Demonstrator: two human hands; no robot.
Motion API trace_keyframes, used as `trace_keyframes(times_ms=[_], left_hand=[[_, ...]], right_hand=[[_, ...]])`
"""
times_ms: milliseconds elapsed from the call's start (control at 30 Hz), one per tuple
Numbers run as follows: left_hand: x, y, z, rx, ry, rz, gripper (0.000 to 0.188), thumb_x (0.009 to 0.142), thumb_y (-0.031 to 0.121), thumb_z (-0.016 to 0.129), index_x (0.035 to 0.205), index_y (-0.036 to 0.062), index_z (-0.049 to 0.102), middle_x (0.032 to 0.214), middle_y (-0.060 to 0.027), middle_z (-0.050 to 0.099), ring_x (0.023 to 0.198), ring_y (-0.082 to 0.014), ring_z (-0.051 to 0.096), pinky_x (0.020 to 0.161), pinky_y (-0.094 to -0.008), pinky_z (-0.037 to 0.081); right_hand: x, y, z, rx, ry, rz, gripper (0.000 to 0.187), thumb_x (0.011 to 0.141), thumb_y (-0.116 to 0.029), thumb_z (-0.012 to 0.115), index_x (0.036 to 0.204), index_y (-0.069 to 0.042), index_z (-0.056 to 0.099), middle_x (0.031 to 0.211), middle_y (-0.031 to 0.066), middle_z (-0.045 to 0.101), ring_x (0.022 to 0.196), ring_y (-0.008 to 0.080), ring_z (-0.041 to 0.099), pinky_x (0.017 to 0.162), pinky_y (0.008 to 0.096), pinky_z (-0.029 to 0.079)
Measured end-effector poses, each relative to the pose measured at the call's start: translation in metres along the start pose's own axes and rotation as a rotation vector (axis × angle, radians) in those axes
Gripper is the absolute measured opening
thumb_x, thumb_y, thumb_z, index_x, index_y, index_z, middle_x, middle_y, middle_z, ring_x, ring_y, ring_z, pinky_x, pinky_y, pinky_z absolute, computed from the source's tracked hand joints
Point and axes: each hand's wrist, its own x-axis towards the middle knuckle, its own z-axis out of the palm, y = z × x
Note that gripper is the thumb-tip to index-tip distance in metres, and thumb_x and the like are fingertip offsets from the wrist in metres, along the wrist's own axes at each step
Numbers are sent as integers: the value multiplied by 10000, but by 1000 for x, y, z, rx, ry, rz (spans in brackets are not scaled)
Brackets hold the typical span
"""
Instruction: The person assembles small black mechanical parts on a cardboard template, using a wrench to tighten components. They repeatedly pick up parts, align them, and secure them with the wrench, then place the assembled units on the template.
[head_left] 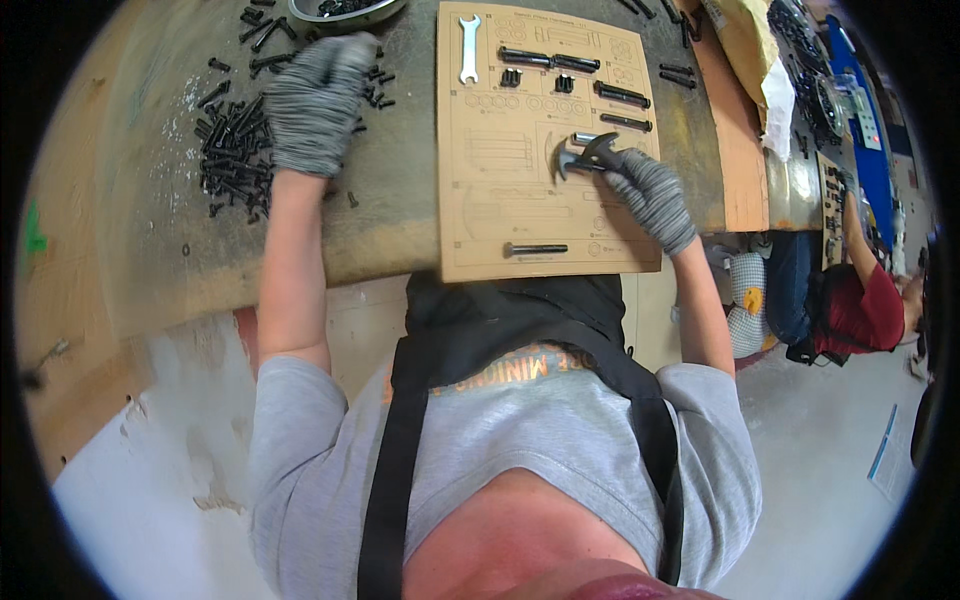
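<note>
My left hand (320, 105), in a grey striped knit glove, hovers over the bench beside a heap of small black bolts (232, 150). Its fingers are curled, and what they hold, if anything, is hidden. My right hand (652, 200), gloved alike, grips a dark claw-shaped metal part (592, 155) above the brown printed board (480, 225). On that board lie a silver open-end wrench (469, 50), black bolts (622, 95), two small black ribbed pieces (511, 78), a short silver cylinder (585, 138) and a single long bolt (535, 249) near the front edge.
A metal bowl (345, 14) of dark parts stands at the back left. Loose bolts (677, 75) lie right of the board, near a torn yellow bag (745, 45). Farther right, a person in a dark red top (868, 310) works at another brown board (831, 205).
</note>
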Motion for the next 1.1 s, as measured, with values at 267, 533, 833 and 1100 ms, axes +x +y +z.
trace_keyframes(times_ms=[267, 533, 833, 1100], left_hand=[[-71, 114, 86, -225, -686, -415, 442, 829, 322, 669, 1203, 96, 600, 908, -86, 659, 801, -161, 609, 761, -314, 495], [-79, 127, 97, -558, -751, -838, 333, 905, 300, 576, 1053, 2, 597, 677, -15, 568, 495, -60, 526, 450, -185, 446], [-97, 107, 49, -524, -623, -914, 427, 937, 327, 531, 1224, 11, 521, 714, -30, 599, 508, -59, 523, 471, -188, 442], [-133, 87, 31, 206, -636, -357, 447, 782, 223, 704, 1205, 124, 598, 838, -55, 631, 758, -136, 607, 711, -274, 494]], right_hand=[[-26, -23, -7, -179, 90, -54, 266, 761, -142, 618, 1023, -98, 612, 838, 95, 629, 748, 287, 618, 676, 382, 499], [-59, -4, 7, 819, 74, 401, 248, 818, -152, 688, 1021, -11, 669, 870, 64, 696, 797, 103, 628, 730, 259, 503], [-49, -24, 24, 585, 59, 218, 205, 797, -210, 705, 930, -54, 696, 785, 104, 672, 672, 200, 650, 636, 283, 501], [-33, -42, 39, 299, 64, -23, 217, 784, -269, 703, 908, -91, 687, 797, 89, 662, 695, 250, 645, 614, 324, 499]])
